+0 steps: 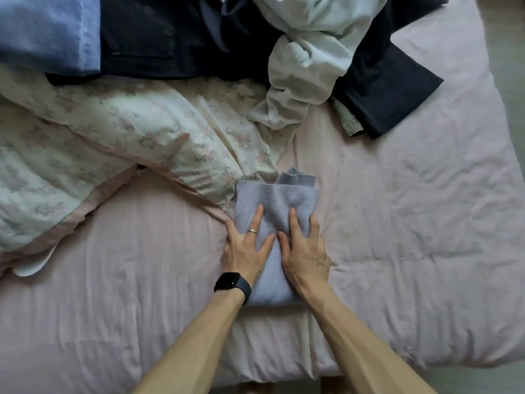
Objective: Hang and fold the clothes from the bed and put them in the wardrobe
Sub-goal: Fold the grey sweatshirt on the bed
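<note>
Folded sweater (277, 207) lies lengthwise away, cuff pointing far.

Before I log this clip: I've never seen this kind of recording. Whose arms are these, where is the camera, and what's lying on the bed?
There is no machine here. A person wears one wide-angle camera on the head, looking down, so the two bare arms are their own. The left hand, with a watch on the wrist and a ring, and the right hand both lie flat on a folded lilac sweater, pressing it onto the pink bed cover. Neither has a grip on it: the fingers are straight. To the left lies a floral duvet. At the far edge sits an unfolded pile: a blue cloth, dark navy garments and a crumpled pale garment.
</note>
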`<action>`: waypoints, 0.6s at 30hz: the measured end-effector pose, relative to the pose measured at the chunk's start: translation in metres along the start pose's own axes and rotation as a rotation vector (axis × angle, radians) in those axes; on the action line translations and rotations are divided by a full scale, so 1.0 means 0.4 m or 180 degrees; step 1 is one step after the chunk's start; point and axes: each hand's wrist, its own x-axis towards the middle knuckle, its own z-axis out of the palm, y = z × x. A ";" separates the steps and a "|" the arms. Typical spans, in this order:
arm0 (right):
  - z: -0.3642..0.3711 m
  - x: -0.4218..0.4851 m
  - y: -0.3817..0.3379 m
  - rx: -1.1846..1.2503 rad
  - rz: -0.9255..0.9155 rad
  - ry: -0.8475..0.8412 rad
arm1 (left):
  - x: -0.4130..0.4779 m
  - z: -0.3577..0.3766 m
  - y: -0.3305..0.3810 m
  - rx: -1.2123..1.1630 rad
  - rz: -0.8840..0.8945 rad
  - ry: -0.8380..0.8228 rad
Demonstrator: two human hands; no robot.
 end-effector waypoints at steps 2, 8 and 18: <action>-0.006 -0.001 0.004 0.0094 -0.0096 0.0034 | -0.006 -0.003 0.002 -0.0047 0.0029 0.0028; -0.074 -0.012 -0.018 0.0100 -0.0385 0.0246 | -0.036 -0.048 0.023 -0.0303 0.0024 0.0254; -0.470 -0.070 -0.336 0.0276 -0.1734 0.0541 | -0.179 -0.504 0.152 -0.0577 -0.0335 0.1519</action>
